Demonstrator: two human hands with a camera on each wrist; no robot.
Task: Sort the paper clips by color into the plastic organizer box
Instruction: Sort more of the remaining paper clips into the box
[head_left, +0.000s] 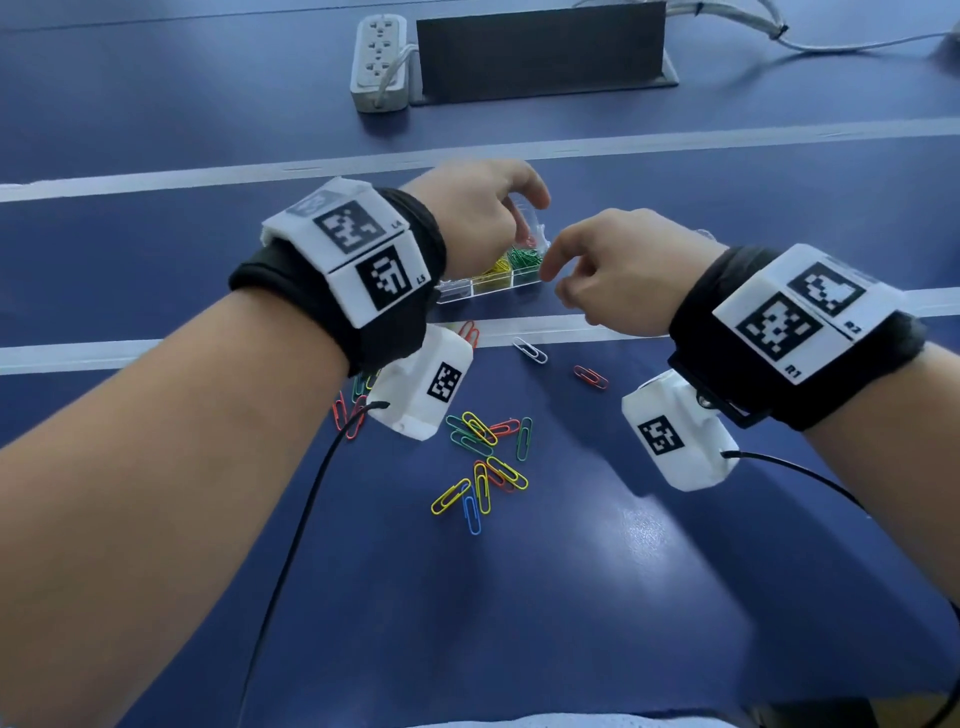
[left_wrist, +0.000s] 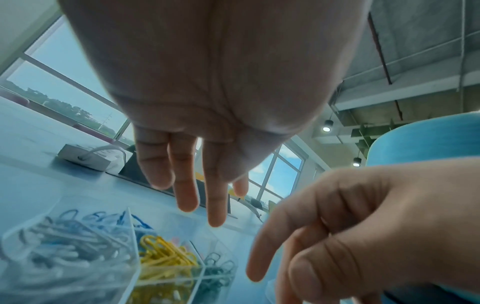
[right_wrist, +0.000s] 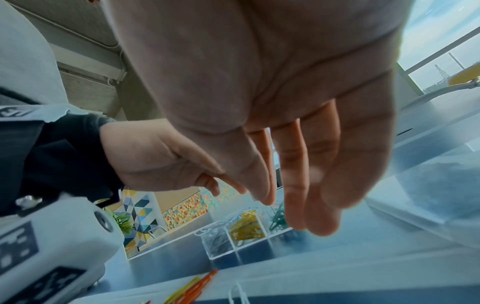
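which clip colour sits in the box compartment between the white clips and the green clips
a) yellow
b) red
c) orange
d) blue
a) In the right wrist view the organizer box holds yellow clips in its middle front compartment, with white clips on one side and green clips on the other.

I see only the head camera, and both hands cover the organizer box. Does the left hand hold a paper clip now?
Observer: No. In the left wrist view the left hand has straight fingers and holds nothing.
Operator: What lies left of the yellow clips?
Observer: White clips fill the compartment beside the yellow clips.
Operator: And behind the white ones?
Observer: Blue clips, in the compartment behind.
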